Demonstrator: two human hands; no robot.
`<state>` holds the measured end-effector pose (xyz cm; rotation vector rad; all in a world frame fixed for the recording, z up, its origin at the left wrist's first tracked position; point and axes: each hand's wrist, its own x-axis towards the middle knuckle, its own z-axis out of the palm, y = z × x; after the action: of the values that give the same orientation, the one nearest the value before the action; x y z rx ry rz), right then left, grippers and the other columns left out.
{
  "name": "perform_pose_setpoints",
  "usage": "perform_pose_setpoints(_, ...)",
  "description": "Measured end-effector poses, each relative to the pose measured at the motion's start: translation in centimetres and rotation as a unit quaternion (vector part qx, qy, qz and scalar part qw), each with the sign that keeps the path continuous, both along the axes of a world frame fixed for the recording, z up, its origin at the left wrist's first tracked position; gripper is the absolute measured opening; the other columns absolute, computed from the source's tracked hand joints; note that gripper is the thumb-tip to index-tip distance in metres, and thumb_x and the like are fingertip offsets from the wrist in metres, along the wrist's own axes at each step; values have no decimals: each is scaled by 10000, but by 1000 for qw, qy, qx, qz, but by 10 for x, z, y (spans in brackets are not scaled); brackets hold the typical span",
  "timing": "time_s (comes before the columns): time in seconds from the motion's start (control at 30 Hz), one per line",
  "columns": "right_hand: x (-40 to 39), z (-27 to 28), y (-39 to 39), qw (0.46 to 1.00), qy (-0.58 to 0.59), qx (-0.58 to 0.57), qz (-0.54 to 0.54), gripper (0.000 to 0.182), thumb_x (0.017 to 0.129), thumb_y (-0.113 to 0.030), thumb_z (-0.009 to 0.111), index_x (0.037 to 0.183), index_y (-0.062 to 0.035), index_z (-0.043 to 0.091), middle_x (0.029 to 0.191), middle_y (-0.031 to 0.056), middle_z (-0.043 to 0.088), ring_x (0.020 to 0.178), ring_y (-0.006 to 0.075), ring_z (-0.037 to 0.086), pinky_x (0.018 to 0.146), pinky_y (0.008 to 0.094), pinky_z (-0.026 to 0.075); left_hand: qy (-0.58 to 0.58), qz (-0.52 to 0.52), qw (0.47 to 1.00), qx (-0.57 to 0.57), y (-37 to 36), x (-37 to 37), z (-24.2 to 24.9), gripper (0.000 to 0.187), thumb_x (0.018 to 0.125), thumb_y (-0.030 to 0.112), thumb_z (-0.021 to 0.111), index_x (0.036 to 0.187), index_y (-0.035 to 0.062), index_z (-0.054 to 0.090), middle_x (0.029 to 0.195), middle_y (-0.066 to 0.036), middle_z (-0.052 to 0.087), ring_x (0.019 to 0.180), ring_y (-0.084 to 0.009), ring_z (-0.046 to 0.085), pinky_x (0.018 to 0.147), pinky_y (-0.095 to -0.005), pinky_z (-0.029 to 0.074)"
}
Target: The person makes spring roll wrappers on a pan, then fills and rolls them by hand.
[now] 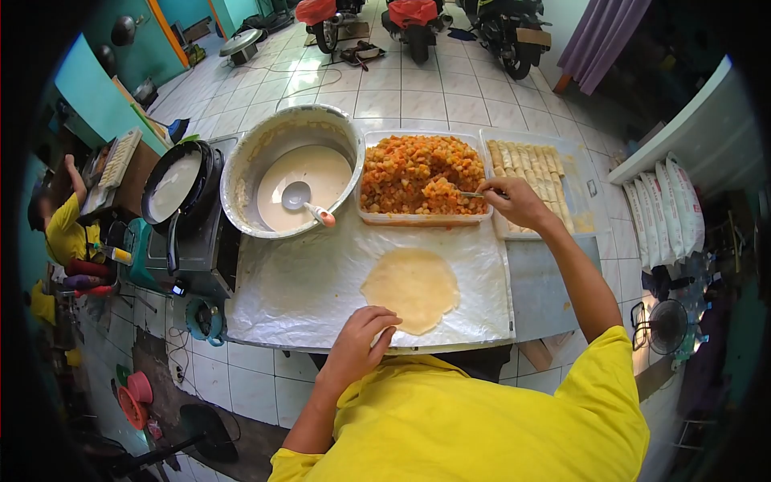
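My right hand (516, 202) is closed on a spoon (470, 194), whose bowl carries orange filling over the tub of diced filling (401, 169). On the white covered table lies a thin round wrapper (414, 285). My left hand (368, 339) rests at the wrapper's lower left edge, its fingers close together; whether they pinch the edge is too small to tell. Behind on the left stands a big pot (237, 173) of pale batter with a ladle (297, 195) in it. Rolled pieces (530, 173) lie in rows in a clear tray (584, 181) to the right.
Left of the pot, a black pan (174, 181) with white batter sits on a stove (210, 261). A person in yellow (66, 229) is at the far left. White sacks (662, 213) and a fan (667, 325) stand at the right; motorcycles (418, 28) stand behind.
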<state>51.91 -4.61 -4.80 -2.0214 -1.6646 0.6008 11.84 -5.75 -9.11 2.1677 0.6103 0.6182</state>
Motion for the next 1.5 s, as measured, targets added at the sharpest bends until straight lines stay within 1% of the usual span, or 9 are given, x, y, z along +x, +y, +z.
perform_pose_setpoints(0.17, -47, 10, -41, 997, 64, 37, -4, 195, 930, -102, 609, 1058, 8, 706, 866, 129, 706, 776, 192, 660, 723, 333, 523, 26, 63, 998, 4, 3, -6, -4, 165, 888, 45, 686, 1052, 29, 699, 1034, -128, 701, 1016, -328, 640, 911, -422, 486)
perform_pose_setpoints(0.33, -111, -36, -100, 994, -57, 65, 68, 203, 930, -85, 631, 1129, -113, 666, 893, 119, 622, 790, 359, 651, 663, 436, 539, 22, 208, 977, 40, 3, 9, -26, 193, 901, 136, 708, 1076, 56, 725, 1031, -94, 714, 1001, -293, 643, 918, -407, 445)
perform_pose_setpoints(0.73, -136, -68, -124, 995, 73, 63, -38, 197, 940, -47, 595, 1122, -25, 667, 929, 192, 669, 839, 388, 651, 765, 434, 530, 97, 169, 975, 111, -8, 52, -39, 264, 827, 218, 796, 1056, 115, 717, 1078, -35, 683, 1067, -240, 578, 949, -396, 383)
perform_pose_setpoints(0.93, -112, -45, -107, 962, 255, -44, -86, 241, 1018, -171, 573, 1132, 16, 674, 866, 63, 664, 745, 112, 539, 696, 283, 464, 101, 194, 972, 86, -5, 44, -35, 242, 830, 211, 797, 1034, 111, 713, 1086, -56, 687, 1079, -249, 577, 963, -397, 381)
perform_pose_setpoints(1.03, -88, -20, -81, 975, 201, 43, -88, 221, 1026, -116, 543, 1165, -13, 680, 832, 49, 639, 752, 117, 547, 681, 276, 455, 104, 205, 971, 72, 5, 35, -32, 251, 836, 217, 795, 1044, 101, 715, 1082, -60, 692, 1086, -252, 579, 964, -400, 383)
perform_pose_setpoints(1.1, -67, -9, -56, 984, 43, 165, -57, 211, 988, -100, 561, 1137, 3, 668, 925, 125, 678, 809, 282, 646, 721, 359, 500, 126, 138, 979, 86, 14, 33, -30, 347, 824, 240, 805, 1123, 99, 703, 1137, -63, 677, 1113, -258, 567, 977, -404, 382)
perform_pose_setpoints(1.2, -52, 1, -21, 987, -110, 42, -106, 213, 955, -104, 590, 1138, -45, 683, 1056, 126, 652, 993, 316, 634, 826, 401, 477, 130, 17, 984, 118, 30, 42, -19, 478, 803, 281, 819, 1219, 98, 671, 1220, -69, 648, 1155, -265, 545, 1011, -406, 373)
perform_pose_setpoints(1.3, -67, -5, -17, 928, -340, 151, -10, 234, 925, -145, 641, 1151, -123, 697, 1167, 88, 597, 1175, 262, 541, 949, 431, 389, 167, -58, 974, 140, 43, 52, -19, 566, 787, 317, 824, 1276, 98, 641, 1255, -70, 625, 1190, -263, 525, 1041, -403, 362)
perform_pose_setpoints(1.5, -139, -65, -78, 986, -79, -3, 150, 425, 832, -357, 777, 1176, -133, 666, 1142, 65, 603, 1151, 250, 520, 978, 451, 313, 218, -136, 957, 135, 51, 69, -18, 462, 797, 288, 809, 1194, 91, 680, 1162, -62, 640, 1154, -244, 538, 1025, -392, 368)
